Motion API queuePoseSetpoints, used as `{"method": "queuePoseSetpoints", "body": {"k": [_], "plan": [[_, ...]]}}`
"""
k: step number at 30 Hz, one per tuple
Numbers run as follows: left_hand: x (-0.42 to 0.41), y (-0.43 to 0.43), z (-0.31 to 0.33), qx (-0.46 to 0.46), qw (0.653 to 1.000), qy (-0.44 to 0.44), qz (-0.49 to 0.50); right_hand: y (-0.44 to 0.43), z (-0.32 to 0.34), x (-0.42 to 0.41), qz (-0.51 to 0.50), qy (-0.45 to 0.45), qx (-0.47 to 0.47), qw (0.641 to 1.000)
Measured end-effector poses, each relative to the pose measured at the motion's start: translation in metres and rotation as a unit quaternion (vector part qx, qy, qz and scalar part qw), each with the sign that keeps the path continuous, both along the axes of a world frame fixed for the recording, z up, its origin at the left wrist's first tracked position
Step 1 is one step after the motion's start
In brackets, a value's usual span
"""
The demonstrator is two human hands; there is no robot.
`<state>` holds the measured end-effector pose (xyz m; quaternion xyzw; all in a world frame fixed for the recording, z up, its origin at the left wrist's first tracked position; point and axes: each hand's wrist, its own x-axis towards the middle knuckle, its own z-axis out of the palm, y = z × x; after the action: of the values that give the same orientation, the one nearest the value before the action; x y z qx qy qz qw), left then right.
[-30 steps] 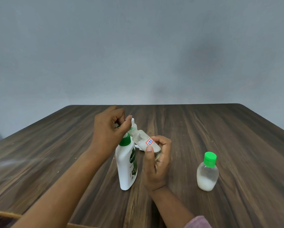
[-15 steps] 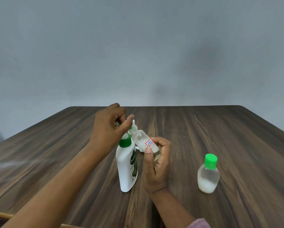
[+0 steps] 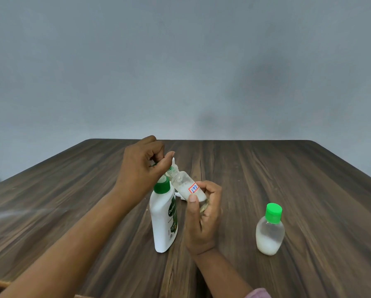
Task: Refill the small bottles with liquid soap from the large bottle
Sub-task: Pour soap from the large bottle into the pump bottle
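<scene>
The left forearm reaches in from the lower left corner, and the left hand (image 3: 140, 168) hangs above the dark wood-grain tabletop (image 3: 309, 190) with its fingers curled. Its grip is closed: thumb and forefinger pinch a green cap (image 3: 170, 169) at the mouth of the small bottle (image 3: 183, 183). A white tip (image 3: 173, 161) pokes up just past the thumb, and I cannot tell what it belongs to.

Below that hand the large bottle (image 3: 163, 224) stands upright on the tabletop. It is white, with a green collar (image 3: 162, 187) at the neck and a printed label on the side that faces right. A small white shape (image 3: 178, 195) lies on the tabletop just behind it, mostly hidden.

The small bottle is in the air – clear, tilted so that its neck points up and to the left, with white liquid soap pooled in the lower end. It carries a white sticker (image 3: 193, 188) with a red border and blue handwriting.

The right hand (image 3: 202, 220) holds this bottle from below. Its grip is clamped on the base, with the thumb on the near side and the fingers wrapped round the far side. A bit of pink sleeve (image 3: 258, 293) shows at the bottom edge.

Well apart to the right, a second small bottle (image 3: 270, 235) stands upright on the tabletop – clear, closed by a green top (image 3: 273, 212), with white soap filling roughly its lower half. A plain grey wall (image 3: 180, 61) rises behind the far edge.
</scene>
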<state>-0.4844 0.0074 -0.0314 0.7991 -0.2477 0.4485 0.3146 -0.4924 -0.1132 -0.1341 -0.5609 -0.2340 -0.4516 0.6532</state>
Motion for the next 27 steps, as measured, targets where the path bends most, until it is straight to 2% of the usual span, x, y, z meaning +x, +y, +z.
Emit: {"method": "queuePoseSetpoints", "body": {"k": [10, 19, 27], "plan": [[-0.003, -0.003, -0.013, -0.054, 0.998, -0.020, -0.008, -0.001, 0.000, -0.001, -0.001, -0.010, 0.008, 1.000], [0.001, -0.001, 0.002, 0.021, 1.000, -0.004, 0.000, 0.000, 0.002, 0.000, -0.005, -0.011, 0.002, 1.000], [-0.001, -0.005, -0.013, -0.043, 0.999, -0.007, -0.005, -0.002, 0.000, 0.000, -0.010, -0.002, 0.021, 1.000]]}}
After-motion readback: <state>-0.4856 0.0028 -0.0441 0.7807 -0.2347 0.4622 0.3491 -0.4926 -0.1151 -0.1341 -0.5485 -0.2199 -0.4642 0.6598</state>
